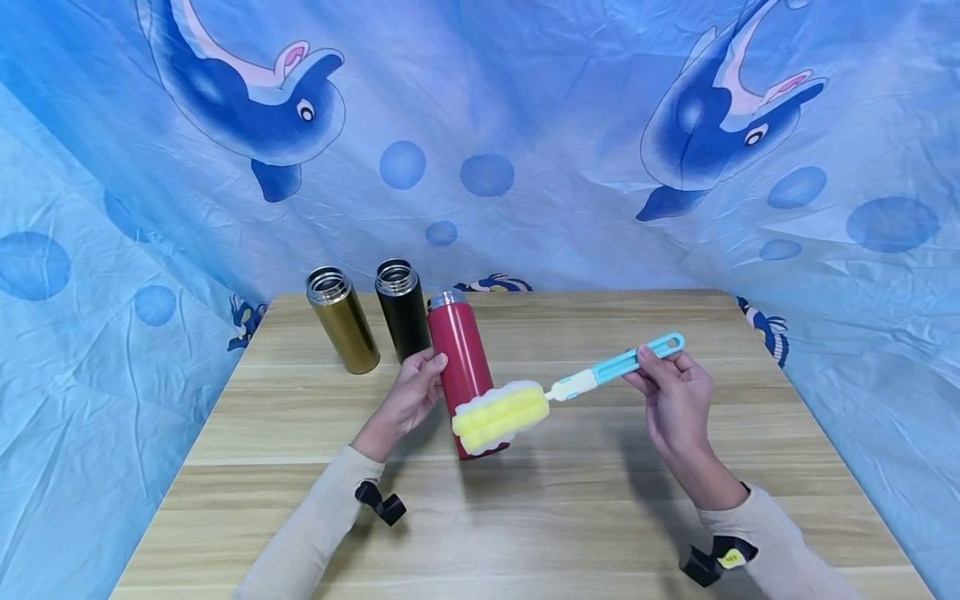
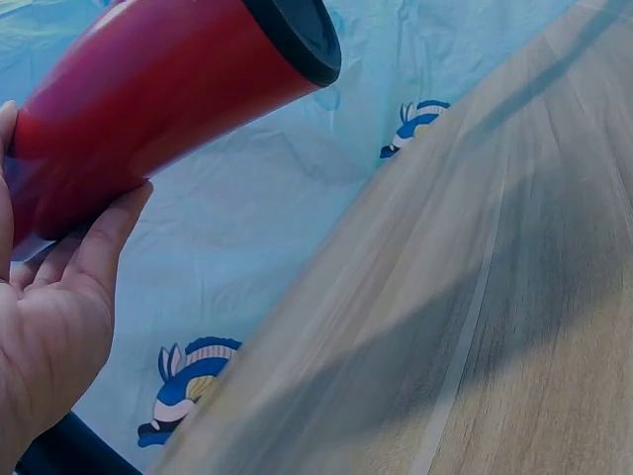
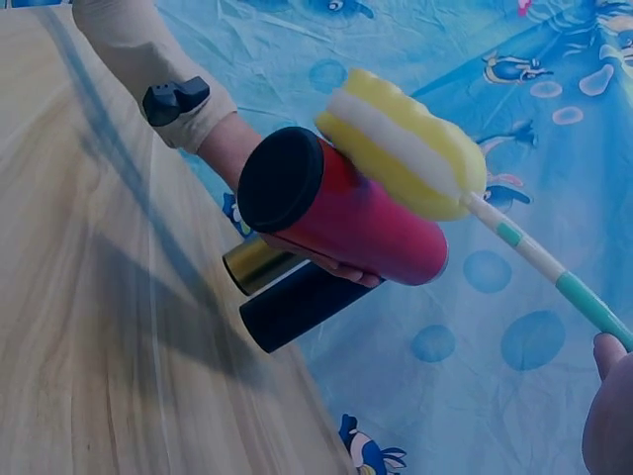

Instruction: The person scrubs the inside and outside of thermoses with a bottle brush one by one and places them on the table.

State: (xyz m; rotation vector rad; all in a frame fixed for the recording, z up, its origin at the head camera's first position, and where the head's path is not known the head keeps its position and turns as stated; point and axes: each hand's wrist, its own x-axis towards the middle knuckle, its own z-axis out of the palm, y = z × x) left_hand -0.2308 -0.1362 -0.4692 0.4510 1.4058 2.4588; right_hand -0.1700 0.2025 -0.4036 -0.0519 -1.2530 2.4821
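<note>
Left hand (image 1: pixel 411 393) grips red bottle (image 1: pixel 462 354) above table (image 1: pixel 555 525); right hand (image 1: pixel 679 407) grasps brush (image 1: pixel 573 385) by blue handle (image 1: pixel 617 366), foamy yellow sponge (image 1: pixel 504 417) beside bottle's lower end

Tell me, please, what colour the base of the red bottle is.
Black; the base of the red bottle shows best in the right wrist view.

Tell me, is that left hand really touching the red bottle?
Touching: the left wrist view shows the left hand gripping the red bottle, skin directly against its side.
</note>
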